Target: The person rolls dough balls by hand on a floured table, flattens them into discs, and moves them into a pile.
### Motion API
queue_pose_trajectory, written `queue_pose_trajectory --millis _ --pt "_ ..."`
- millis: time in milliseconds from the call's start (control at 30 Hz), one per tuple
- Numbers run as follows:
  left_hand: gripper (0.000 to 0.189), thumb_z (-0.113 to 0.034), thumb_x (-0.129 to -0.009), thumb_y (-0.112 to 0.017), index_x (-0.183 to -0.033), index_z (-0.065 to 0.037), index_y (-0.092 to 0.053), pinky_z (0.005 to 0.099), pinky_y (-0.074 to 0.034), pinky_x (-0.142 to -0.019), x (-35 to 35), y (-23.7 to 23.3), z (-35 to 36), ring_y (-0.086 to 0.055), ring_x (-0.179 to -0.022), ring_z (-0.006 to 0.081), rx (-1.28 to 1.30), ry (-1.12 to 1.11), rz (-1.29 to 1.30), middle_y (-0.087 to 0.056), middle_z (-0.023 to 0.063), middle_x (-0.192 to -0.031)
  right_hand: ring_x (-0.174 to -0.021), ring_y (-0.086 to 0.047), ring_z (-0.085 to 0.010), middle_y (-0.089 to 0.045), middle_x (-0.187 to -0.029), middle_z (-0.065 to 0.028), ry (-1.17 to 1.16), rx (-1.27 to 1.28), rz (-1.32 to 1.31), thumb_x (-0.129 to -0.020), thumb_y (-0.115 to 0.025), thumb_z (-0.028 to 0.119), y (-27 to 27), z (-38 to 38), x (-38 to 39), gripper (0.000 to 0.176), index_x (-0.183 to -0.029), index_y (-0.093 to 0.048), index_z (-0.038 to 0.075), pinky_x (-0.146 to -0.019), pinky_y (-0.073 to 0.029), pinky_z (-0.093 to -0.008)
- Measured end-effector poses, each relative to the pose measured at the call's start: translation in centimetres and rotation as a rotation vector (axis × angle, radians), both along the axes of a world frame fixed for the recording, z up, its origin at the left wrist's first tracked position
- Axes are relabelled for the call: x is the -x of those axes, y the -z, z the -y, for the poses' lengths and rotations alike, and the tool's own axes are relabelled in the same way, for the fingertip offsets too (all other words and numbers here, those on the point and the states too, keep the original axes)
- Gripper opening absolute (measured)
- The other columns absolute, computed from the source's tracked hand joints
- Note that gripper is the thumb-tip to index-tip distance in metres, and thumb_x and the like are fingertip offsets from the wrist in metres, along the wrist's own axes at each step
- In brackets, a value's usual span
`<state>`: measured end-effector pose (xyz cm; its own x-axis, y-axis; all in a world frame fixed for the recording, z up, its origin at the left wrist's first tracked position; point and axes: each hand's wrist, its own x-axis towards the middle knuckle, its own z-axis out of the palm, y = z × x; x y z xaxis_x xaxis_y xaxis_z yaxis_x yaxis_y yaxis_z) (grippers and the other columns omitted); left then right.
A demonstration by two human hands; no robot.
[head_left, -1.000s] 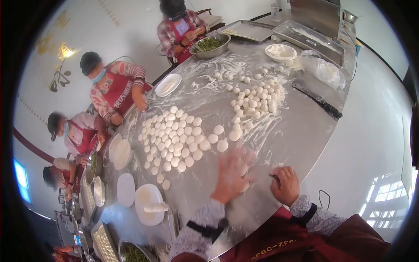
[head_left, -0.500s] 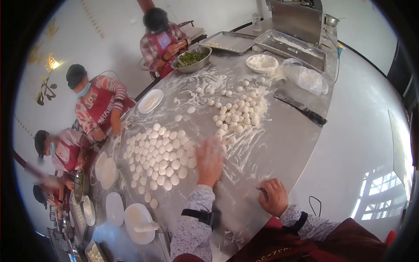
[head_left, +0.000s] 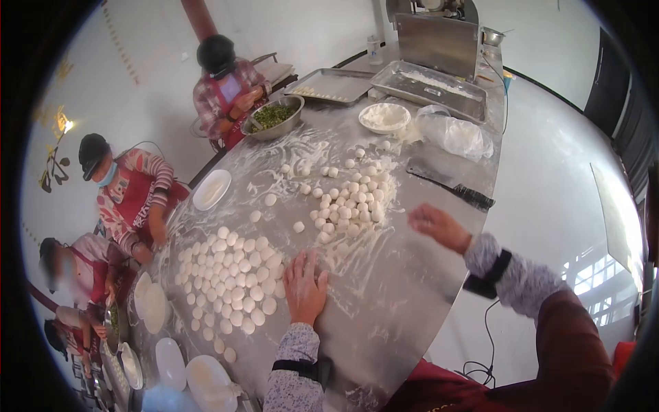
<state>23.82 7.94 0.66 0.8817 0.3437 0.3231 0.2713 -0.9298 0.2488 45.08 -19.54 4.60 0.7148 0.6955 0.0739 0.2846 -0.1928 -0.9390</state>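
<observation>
My left hand (head_left: pixel 305 285) lies palm down on the floured steel table (head_left: pixel 384 302), its fingers spread at the right edge of a group of flattened dough discs (head_left: pixel 230 278). Raised over the table's right part is my right hand (head_left: pixel 439 226), its fingers stretched toward the left and slightly blurred, with nothing visible in it. A pile of round dough balls (head_left: pixel 350 202) sits on flour between the two hands and farther back. Several loose balls lie left of and behind the pile.
A scraper with a black brush edge (head_left: pixel 453 185), a plastic bag (head_left: pixel 453 134), a flour bowl (head_left: pixel 384 118), metal trays (head_left: pixel 432 89) and a bowl of chopped greens (head_left: pixel 274 118) stand farther back. Co-workers (head_left: pixel 141 196) line the left side. White plates (head_left: pixel 213 384) lie at front left.
My right hand has moved forward from near the table's front edge and its fingers have opened out. My left hand has come down beside the discs. The view has shifted.
</observation>
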Motion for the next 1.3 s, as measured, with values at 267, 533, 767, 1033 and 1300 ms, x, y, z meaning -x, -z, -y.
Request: queue_pose_trajectory --millis 267,533,767,1033,1300 --pt "0.061 -0.026 -0.087 -0.061 -0.141 -0.007 -0.041 0.0475 -0.027 -0.110 -0.2 -0.2 -0.3 -0.039 -0.128 0.0367 0.000 -0.027 0.004 -0.046 0.0176 -0.137 -0.105 -0.059 -0.0254 -0.064 -0.111 -0.0119 0.134 0.119 0.306 -0.094 -0.053 0.025 2.9 -8.5 -17.6 0.032 -0.116 -0.060 0.003 -0.091 -0.046 -0.0355" --pt "0.063 -0.025 -0.086 -0.062 -0.142 -0.008 -0.039 0.0483 -0.025 -0.110 -0.5 -1.3 0.0 -0.036 -0.129 0.0370 0.044 -0.011 -0.074 -0.044 0.0164 -0.139 -0.118 -0.054 -0.0287 -0.049 -0.136 -0.0215 0.356 0.273 0.029 -0.080 -0.064 0.053 3.2 -14.0 -22.9 0.085 -0.143 -0.037 0.004 -0.092 -0.048 -0.0376" --pt "0.064 -0.026 -0.085 -0.063 -0.142 -0.008 -0.040 0.0478 -0.024 -0.111 -0.8 -1.8 -0.1 -0.037 -0.129 0.0368 0.080 0.005 -0.085 -0.043 0.0162 -0.139 -0.141 -0.024 -0.0324 -0.028 -0.152 -0.0174 -0.233 0.443 0.267 -0.077 -0.063 0.063 3.1 -20.6 -23.4 0.091 -0.146 -0.035 0.012 -0.115 -0.021 -0.0398" --pt "0.062 -0.024 -0.086 -0.061 -0.141 -0.006 -0.039 0.0492 -0.024 -0.111 -0.9 -2.0 -0.1 -0.037 -0.128 0.0373 0.102 0.003 -0.051 -0.043 0.0169 -0.139 -0.138 -0.028 -0.0339 -0.033 -0.149 -0.0173 -0.915 0.488 0.480 -0.080 -0.062 0.061 -0.3 -19.3 -12.4 0.087 -0.146 -0.035 0.012 -0.115 -0.020 -0.0442" --pt "0.058 -0.022 -0.087 -0.058 -0.140 -0.005 -0.040 0.0489 -0.025 -0.111 -0.8 -1.6 -0.2 -0.039 -0.128 0.0335 0.091 -0.017 -0.046 -0.046 0.0159 -0.137 -0.133 -0.039 -0.0314 -0.042 -0.144 -0.0179 -0.773 0.450 0.358 -0.089 -0.050 0.058 -6.2 -24.6 -15.1 0.075 -0.142 -0.040 0.006 -0.112 -0.028 -0.0419"
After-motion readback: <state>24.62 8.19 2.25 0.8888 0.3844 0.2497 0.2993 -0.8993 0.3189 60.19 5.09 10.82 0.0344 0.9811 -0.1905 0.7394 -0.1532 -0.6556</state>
